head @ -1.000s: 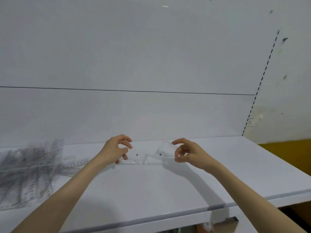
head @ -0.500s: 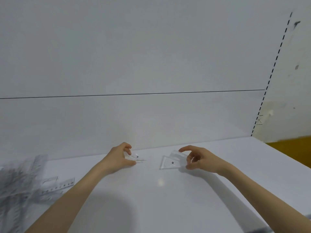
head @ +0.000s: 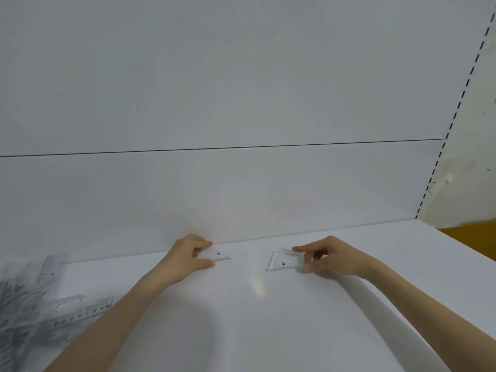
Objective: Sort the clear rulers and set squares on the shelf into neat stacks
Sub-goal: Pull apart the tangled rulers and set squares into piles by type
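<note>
Two clear set squares lie on the white shelf [head: 255, 318] near its back wall. My left hand [head: 192, 255] pinches the left set square [head: 216, 255] between thumb and fingers, its tip pointing right. My right hand [head: 328, 257] holds the right set square [head: 281, 262] at its right end, forefinger stretched along its far edge. The two pieces are apart, with bare shelf between them. A jumbled pile of clear rulers [head: 35, 299] lies at the far left, partly blurred and cut by the frame edge.
The shelf's white back panel [head: 241, 183] rises just behind both hands. A perforated upright [head: 453, 114] marks the right end of the shelf. An orange-brown surface [head: 472, 237] shows beyond the shelf's right edge.
The two set squares were held together in the middle; my hands have drawn apart, each taking one piece, and lowered them onto the shelf near the back wall.
</note>
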Motion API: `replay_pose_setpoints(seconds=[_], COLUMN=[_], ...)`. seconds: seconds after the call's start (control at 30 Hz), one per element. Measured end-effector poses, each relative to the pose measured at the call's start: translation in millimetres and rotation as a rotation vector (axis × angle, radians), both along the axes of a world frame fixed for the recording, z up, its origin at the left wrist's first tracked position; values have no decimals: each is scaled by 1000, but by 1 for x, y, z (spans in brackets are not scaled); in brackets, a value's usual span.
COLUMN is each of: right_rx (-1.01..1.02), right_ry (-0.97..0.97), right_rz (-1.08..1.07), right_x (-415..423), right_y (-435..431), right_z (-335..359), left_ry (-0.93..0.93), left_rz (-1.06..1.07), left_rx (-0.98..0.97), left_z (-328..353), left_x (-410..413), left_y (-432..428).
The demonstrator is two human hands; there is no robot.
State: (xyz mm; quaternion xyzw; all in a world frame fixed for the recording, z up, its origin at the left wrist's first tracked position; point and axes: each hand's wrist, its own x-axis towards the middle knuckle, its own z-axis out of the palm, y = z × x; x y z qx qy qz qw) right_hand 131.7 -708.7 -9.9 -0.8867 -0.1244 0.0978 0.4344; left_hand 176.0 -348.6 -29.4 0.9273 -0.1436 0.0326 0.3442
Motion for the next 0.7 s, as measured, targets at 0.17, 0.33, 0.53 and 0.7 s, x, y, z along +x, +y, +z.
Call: replay_pose_setpoints(seconds=[0.17, 0.33, 0.53, 0.7], right_rx=[-6, 9, 51, -20], right_ry=[-9, -33, -94, -192], right_rz=[-36, -80, -146, -204], right_x=[3, 2, 4, 14], right_y=[-3, -10, -27, -35], right_z=[-1, -4, -10, -13], left_ry=[6, -6, -59, -48], left_rz=[10, 6, 20, 21], left_rx=[-2, 14, 44, 37], left_z=[-5, -6, -12, -11], left_x=[0, -1, -2, -4], left_y=[-1, -1, -1, -1])
